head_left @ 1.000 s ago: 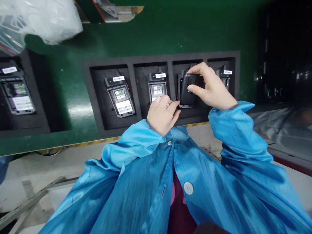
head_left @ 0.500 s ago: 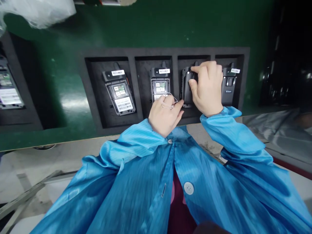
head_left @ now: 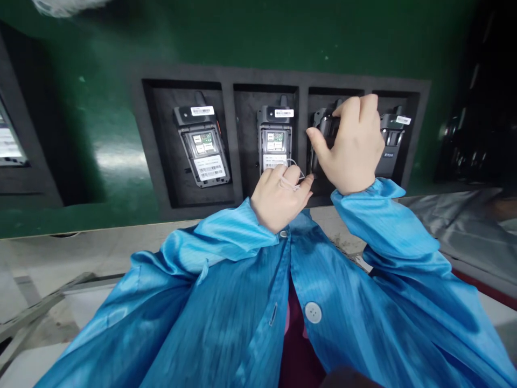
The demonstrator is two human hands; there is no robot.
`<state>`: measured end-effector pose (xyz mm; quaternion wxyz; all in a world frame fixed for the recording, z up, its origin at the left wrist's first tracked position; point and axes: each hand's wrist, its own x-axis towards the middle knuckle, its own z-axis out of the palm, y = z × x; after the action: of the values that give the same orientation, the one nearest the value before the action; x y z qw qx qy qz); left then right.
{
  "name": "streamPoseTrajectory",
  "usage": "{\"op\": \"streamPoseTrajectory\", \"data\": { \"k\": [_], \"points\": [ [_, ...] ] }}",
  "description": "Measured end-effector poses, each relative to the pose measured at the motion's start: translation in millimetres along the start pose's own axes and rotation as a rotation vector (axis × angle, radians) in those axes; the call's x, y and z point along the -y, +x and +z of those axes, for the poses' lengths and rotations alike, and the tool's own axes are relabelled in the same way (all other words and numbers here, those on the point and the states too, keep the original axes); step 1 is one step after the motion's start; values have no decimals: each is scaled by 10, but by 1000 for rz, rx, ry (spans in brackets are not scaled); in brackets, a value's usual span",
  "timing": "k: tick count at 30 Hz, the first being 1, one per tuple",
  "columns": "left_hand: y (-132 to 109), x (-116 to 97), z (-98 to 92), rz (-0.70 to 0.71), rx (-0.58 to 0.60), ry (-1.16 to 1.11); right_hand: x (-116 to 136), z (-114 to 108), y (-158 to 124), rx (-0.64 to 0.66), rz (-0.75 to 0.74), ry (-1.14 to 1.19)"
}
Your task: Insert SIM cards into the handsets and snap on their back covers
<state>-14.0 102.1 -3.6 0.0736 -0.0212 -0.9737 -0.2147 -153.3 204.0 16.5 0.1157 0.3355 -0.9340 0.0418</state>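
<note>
My right hand [head_left: 355,145] is over a black handheld device [head_left: 323,123] in the third compartment. Its thumb is spread away from the fingers, and one fingertip is by the device's top end. My left hand [head_left: 280,194] has curled fingers, with a thin white cord [head_left: 288,184] looped over them. One of its fingertips reaches the lower end of that same device; what lies under the palm is hidden. Left of it, a second handheld device [head_left: 277,134] lies with its back bay uncovered, showing card slots and a label, its lower end covered by my left hand.
The black foam tray [head_left: 229,140] sits on a green table [head_left: 181,37]. Its leftmost compartment holds another uncovered device [head_left: 205,153]; the rightmost holds a covered one [head_left: 390,145] marked Riton. Another tray [head_left: 36,124] is at far left, with clear plastic [head_left: 68,4] behind.
My right thumb has lifted off the device and spread outward, and the hand has risen slightly. The left hand stays at the device's lower end. The view has shifted a little.
</note>
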Motion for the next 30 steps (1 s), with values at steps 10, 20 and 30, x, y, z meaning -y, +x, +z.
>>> {"op": "streamPoseTrajectory", "data": {
  "k": [10,20,30],
  "points": [
    [-15,-6,36,7,-52,-25,36,-13,100,153,72,66],
    [-27,0,42,-5,-94,-49,6,75,-24,-55,10,-21],
    [29,-42,-67,-64,-14,-93,-76,73,-252,-87,-101,130]
  ]
}}
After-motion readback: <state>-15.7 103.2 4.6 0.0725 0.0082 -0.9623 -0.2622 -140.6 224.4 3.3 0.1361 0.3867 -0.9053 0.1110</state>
